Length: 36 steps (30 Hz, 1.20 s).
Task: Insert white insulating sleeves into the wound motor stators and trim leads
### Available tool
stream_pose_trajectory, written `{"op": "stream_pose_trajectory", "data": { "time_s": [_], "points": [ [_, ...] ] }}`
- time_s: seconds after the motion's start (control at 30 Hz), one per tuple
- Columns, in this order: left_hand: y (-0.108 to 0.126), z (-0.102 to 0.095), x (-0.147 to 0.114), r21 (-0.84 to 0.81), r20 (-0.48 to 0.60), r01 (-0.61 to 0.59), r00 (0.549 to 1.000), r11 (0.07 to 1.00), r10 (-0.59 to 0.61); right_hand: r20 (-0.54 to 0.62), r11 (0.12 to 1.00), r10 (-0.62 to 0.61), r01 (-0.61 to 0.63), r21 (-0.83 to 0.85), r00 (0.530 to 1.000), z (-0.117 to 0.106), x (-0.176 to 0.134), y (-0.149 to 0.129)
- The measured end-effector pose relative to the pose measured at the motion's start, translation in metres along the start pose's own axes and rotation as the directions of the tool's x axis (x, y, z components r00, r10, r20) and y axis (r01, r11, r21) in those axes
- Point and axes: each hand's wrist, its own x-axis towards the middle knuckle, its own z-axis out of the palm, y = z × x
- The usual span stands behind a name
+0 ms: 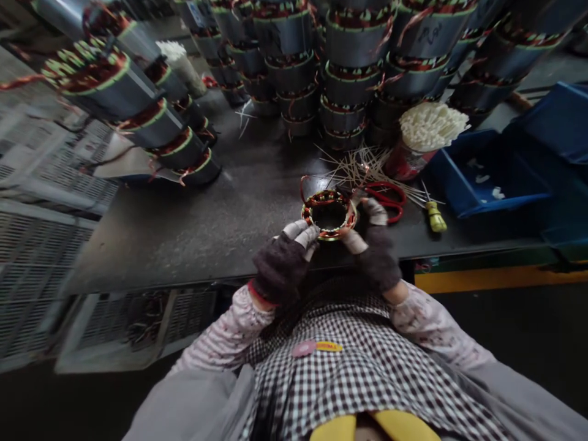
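A motor stator [329, 196], a ring with copper windings and a light green edge, sits at the table's front edge. My left hand [287, 257], in a dark fingerless glove with pale wrapped fingertips, grips its left front rim. On the opposite side, my right hand [375, 245], gloved likewise, has its thumb and fingers on the right rim; these fingertips are slightly blurred. A reddish wire loop stands up at the stator's back left. Red-handled scissors [399, 202] lie just beyond my right fingers, partly hidden by them.
Stacked stators [349, 46] line the table's back, with a leaning stack [119, 92] at left. Thin pale sticks [353, 162] lie before a red can [407, 162] of white tubes. At right are a yellow-handled tool [435, 217] and a blue bin [493, 184]. Plastic crates [37, 275] stand left.
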Motion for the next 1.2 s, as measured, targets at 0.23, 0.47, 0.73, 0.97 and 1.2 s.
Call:
{"op": "stream_pose_trajectory", "data": {
  "time_s": [0.23,0.47,0.73,0.97,1.2],
  "points": [
    [-0.034,-0.038,0.078,-0.195,0.523,-0.222,0.800,0.955,0.293,0.351,0.999,0.028,-0.038,0.021,0.936,0.003,0.057,0.014],
    [-0.034,-0.031,0.076,-0.248,0.378,-0.449,0.771,0.858,0.512,-0.006,0.967,0.071,-0.067,0.248,0.997,-0.061,0.086,0.029],
    [-0.023,-0.011,0.053,-0.292,0.221,-0.351,0.880,0.890,0.420,-0.583,0.998,-0.022,-0.016,-0.060,0.813,-0.099,0.138,0.075],
    [0.006,0.022,0.046,-0.169,0.014,-0.144,0.989,0.975,0.149,-0.612,0.977,-0.205,0.124,-0.172,0.764,-0.101,0.141,0.077],
    [-0.005,0.003,0.069,-0.144,0.220,-0.231,0.941,0.962,0.258,-0.624,0.969,-0.232,0.121,-0.216,0.747,-0.101,0.134,0.068]
  ]
}}
